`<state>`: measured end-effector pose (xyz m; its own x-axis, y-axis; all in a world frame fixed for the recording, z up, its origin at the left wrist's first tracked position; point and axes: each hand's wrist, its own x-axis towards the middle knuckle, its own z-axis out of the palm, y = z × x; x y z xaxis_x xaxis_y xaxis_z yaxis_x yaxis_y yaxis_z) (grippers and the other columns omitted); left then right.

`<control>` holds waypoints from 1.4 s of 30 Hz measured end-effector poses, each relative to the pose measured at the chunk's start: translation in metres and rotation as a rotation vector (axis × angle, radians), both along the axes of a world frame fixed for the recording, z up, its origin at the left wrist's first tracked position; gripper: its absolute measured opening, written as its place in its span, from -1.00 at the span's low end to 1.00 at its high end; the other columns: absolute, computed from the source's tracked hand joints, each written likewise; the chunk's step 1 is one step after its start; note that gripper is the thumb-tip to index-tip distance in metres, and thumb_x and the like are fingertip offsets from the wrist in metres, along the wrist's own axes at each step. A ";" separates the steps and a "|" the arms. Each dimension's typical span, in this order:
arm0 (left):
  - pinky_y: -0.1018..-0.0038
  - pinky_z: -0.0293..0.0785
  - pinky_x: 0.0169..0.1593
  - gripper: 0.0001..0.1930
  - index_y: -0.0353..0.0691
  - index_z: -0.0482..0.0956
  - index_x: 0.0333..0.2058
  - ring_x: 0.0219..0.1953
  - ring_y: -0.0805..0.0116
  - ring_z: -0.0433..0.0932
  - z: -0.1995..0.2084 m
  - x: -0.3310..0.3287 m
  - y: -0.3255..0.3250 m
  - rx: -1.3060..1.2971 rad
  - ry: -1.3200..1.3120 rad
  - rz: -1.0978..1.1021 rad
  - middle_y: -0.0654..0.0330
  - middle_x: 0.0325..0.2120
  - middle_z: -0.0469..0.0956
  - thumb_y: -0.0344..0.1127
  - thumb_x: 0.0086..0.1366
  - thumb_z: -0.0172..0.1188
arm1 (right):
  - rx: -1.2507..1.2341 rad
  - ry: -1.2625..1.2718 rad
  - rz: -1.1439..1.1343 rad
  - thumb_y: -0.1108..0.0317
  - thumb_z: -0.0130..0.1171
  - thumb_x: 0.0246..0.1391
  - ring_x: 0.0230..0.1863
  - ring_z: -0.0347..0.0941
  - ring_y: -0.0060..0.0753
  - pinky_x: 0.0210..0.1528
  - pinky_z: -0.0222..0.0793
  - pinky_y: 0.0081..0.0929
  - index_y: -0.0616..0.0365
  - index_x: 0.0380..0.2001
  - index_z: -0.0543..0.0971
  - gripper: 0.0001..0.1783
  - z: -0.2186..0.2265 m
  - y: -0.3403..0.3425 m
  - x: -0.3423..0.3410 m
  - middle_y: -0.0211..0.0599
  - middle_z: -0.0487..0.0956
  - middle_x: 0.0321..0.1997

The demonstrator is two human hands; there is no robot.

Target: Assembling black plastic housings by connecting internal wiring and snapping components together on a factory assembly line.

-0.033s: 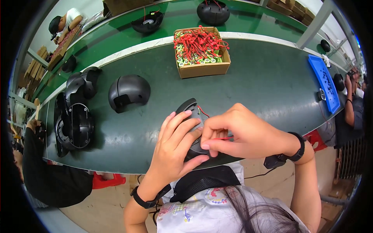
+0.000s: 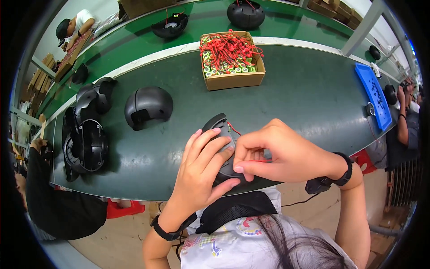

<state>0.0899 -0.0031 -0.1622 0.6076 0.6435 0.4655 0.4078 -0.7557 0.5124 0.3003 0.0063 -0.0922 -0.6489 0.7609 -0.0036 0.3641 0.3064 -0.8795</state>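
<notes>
In front of me at the table's near edge lies a black plastic shell [image 2: 217, 121], its open inner side up. My left hand [image 2: 199, 167] holds it, fingers spread across the top and thumb at the near edge. My right hand [image 2: 277, 152] is closed in a pinch low over the shell's right side. A red wire [image 2: 262, 161] passes between its fingers. The fingertips hide the wire's end and the spot they touch. Another short red wire [image 2: 234, 128] curves up from the shell's far part.
Beyond my hands stands a cardboard box [image 2: 237, 81] of green batteries with red leads. A black dome [image 2: 148, 107] and several black shells [image 2: 92, 145] lie to the left. At right is a blue tray [image 2: 375, 96] of small dark parts. A green belt [image 2: 201, 24] runs behind; people sit nearby.
My right hand has shifted very slightly to the right, with the red wire still in its pinch. My left hand and the shell look unmoved.
</notes>
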 end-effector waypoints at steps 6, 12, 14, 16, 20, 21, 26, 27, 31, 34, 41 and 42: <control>-0.06 0.16 0.23 -0.54 -0.32 0.56 -0.17 0.13 -0.02 0.34 0.008 0.008 -0.003 0.004 0.031 0.037 0.05 -0.03 0.45 -0.14 -0.02 0.33 | -0.333 0.261 -0.012 0.43 0.26 0.06 -0.57 0.41 -0.69 -0.50 0.32 -0.63 0.21 -0.47 0.51 -0.87 -0.004 -0.006 0.003 -0.47 0.51 -0.63; -0.12 0.12 0.16 -0.68 -0.23 0.60 -0.34 0.01 0.05 0.40 -0.008 0.034 -0.010 0.035 -0.058 0.248 0.09 -0.10 0.48 -0.11 0.00 0.28 | -0.364 0.361 0.249 0.49 0.25 0.11 -0.41 0.51 -0.62 -0.32 0.44 -0.60 0.29 -0.32 0.55 -0.90 0.020 -0.010 -0.005 -0.34 0.59 -0.39; -0.12 0.11 0.17 -0.70 -0.20 0.61 -0.34 0.01 0.06 0.40 -0.014 0.033 -0.010 0.064 -0.054 0.232 0.11 -0.11 0.49 -0.12 0.01 0.28 | -0.467 0.461 0.206 0.50 0.24 0.12 -0.39 0.52 -0.60 -0.30 0.45 -0.60 0.30 -0.33 0.55 -0.91 0.017 -0.009 -0.003 -0.32 0.60 -0.38; -0.11 0.07 0.19 -0.74 -0.15 0.64 -0.32 0.00 0.07 0.39 -0.004 0.031 -0.009 0.051 -0.086 0.175 0.16 -0.12 0.49 -0.16 0.04 0.28 | -0.620 0.648 0.088 0.54 0.21 0.12 -0.35 0.54 -0.57 -0.21 0.47 -0.57 0.30 -0.37 0.50 -0.93 0.010 -0.009 0.003 -0.27 0.59 -0.39; -0.11 0.05 0.19 -0.74 -0.11 0.65 -0.32 0.06 0.07 0.33 0.006 0.035 -0.013 0.013 -0.058 0.195 0.24 -0.11 0.47 -0.20 -0.04 0.34 | -0.635 0.806 0.132 0.39 0.15 0.21 -0.39 0.47 -0.60 -0.31 0.38 -0.62 0.24 -0.39 0.45 -0.84 -0.016 -0.010 0.019 -0.26 0.53 -0.33; -0.13 0.04 0.19 -0.74 -0.11 0.65 -0.32 0.07 0.07 0.32 0.009 0.035 -0.011 -0.024 -0.045 0.165 0.24 -0.11 0.47 -0.22 -0.04 0.35 | -0.668 0.906 0.136 0.38 0.12 0.22 -0.39 0.45 -0.59 -0.30 0.36 -0.60 0.22 -0.37 0.45 -0.85 -0.021 -0.014 0.017 -0.26 0.52 -0.32; -0.20 0.00 0.20 -0.79 -0.12 0.65 -0.35 0.09 0.03 0.30 0.019 0.036 -0.013 -0.127 -0.080 0.072 0.22 -0.10 0.45 -0.30 -0.04 0.33 | -0.745 1.225 0.094 0.39 0.09 0.24 -0.35 0.38 -0.58 -0.27 0.34 -0.58 0.21 -0.26 0.42 -0.88 -0.026 -0.023 0.006 -0.32 0.49 -0.37; -0.19 0.00 0.21 -0.82 -0.13 0.64 -0.38 0.09 0.03 0.32 0.019 0.037 -0.014 -0.102 -0.077 0.077 0.20 -0.11 0.45 -0.33 -0.03 0.32 | -0.745 1.228 0.094 0.39 0.09 0.24 -0.35 0.38 -0.58 -0.27 0.34 -0.58 0.21 -0.26 0.42 -0.88 -0.026 -0.022 0.009 -0.32 0.49 -0.37; -0.13 0.07 0.22 -0.88 -0.13 0.64 -0.43 0.04 0.02 0.38 0.007 0.033 -0.010 -0.134 -0.233 0.086 0.16 -0.15 0.46 -0.42 -0.02 0.30 | -0.418 1.031 -0.129 0.46 0.09 0.20 -0.32 0.41 -0.60 -0.26 0.37 -0.60 0.23 -0.23 0.45 -0.89 -0.032 -0.016 0.027 -0.34 0.50 -0.36; -0.10 0.13 0.23 -0.91 -0.16 0.63 -0.44 -0.01 0.05 0.44 -0.001 0.032 -0.009 -0.097 -0.286 0.100 0.17 -0.24 0.50 -0.47 0.01 0.26 | 0.035 0.301 -0.242 0.50 0.15 0.08 -0.27 0.47 -0.53 -0.21 0.38 -0.54 0.25 -0.17 0.47 -0.79 -0.044 -0.019 0.036 -0.30 0.53 -0.28; -0.16 0.16 0.22 -0.93 -0.29 0.54 -0.54 -0.13 0.02 0.53 -0.013 0.039 -0.005 -0.012 -0.404 0.081 0.10 -0.44 0.54 -0.54 0.04 0.07 | 0.185 0.224 -0.417 0.50 0.17 0.06 -0.11 0.49 -0.27 0.00 0.35 -0.38 0.24 0.02 0.43 -0.59 -0.085 -0.011 0.034 -0.17 0.58 -0.14; -0.16 0.17 0.21 -0.92 -0.29 0.53 -0.54 -0.14 0.02 0.53 -0.014 0.037 -0.005 -0.005 -0.405 0.083 0.10 -0.43 0.54 -0.55 0.03 0.06 | -0.047 0.280 -0.368 0.47 0.14 0.11 -0.21 0.53 -0.31 -0.05 0.38 -0.38 0.26 -0.08 0.50 -0.71 -0.083 -0.010 0.033 -0.20 0.62 -0.20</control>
